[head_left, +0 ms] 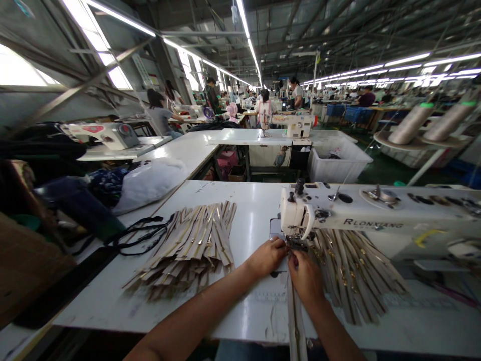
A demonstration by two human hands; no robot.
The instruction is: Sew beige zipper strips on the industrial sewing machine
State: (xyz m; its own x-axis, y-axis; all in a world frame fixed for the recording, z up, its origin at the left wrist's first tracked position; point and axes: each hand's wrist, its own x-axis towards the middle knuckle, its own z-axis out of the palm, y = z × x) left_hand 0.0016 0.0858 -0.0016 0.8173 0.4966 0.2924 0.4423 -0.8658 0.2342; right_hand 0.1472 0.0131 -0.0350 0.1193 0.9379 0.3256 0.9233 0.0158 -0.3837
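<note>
My left hand and my right hand meet at the needle of a white sewing machine. Both hands have their fingers pinched on a beige zipper strip that runs from the presser foot toward me, over the table's front edge. A fanned pile of beige zipper strips lies to the left of my left hand. Another pile of the same strips lies under the machine arm, to the right of my right hand.
The white table carries black cords and a white bag at the left. Dark cloth and brown material lie at the far left. Two thread cones stand at the right. Other people sit at machines further back, beside a white bin.
</note>
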